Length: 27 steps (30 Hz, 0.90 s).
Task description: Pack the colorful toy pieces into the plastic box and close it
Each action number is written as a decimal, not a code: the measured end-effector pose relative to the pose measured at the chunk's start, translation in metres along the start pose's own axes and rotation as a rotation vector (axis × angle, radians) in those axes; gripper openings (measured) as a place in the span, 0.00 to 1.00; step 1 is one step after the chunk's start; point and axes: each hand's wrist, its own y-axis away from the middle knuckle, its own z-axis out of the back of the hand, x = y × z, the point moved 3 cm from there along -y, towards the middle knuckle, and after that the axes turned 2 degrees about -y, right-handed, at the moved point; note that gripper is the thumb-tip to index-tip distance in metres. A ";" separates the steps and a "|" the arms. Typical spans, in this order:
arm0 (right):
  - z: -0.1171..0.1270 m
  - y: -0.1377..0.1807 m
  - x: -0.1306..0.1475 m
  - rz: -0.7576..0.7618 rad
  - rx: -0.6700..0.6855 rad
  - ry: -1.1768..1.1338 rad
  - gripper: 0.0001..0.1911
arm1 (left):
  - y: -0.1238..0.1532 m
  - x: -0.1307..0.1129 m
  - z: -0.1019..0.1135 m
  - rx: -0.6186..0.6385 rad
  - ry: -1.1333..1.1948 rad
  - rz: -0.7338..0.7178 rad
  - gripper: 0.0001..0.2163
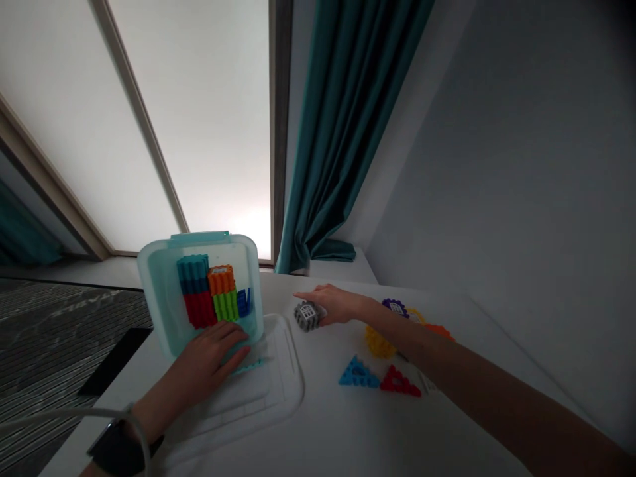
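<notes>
My left hand (211, 354) lies over the near rim of a translucent teal plastic box (149, 278), fingers over the edge and thumb outside it. In the box are stacks of toothed plastic pieces: teal and red ones (196, 291), orange and green ones (223, 291), and a few blue ones (243, 302). To the right of the box, my right hand (332, 305) grips a grey toothed stack (307, 316) with a white label just above the table. Its index finger points left above the stack; the thumb is mostly hidden.
A clear lid (278, 391) lies before the box on the white table (318, 430). Blue (358, 373) and red (399, 382) triangular pieces lie under my right forearm's near side. Yellow (378, 343), purple (396, 306) and orange (440, 330) pieces are partly hidden by that arm.
</notes>
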 end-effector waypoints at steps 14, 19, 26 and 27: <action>-0.020 0.003 0.035 -0.427 -0.082 -0.020 0.55 | 0.004 0.000 -0.002 -0.053 0.041 -0.029 0.16; -0.018 -0.003 0.048 -0.479 -0.099 0.009 0.48 | 0.006 0.000 -0.002 -0.063 0.068 -0.036 0.15; -0.008 0.003 0.039 -0.439 -0.091 -0.071 0.40 | 0.008 0.004 -0.002 -0.066 0.113 -0.025 0.16; -0.008 0.004 0.037 -0.425 -0.083 -0.079 0.39 | 0.008 0.004 -0.002 -0.068 0.119 -0.026 0.16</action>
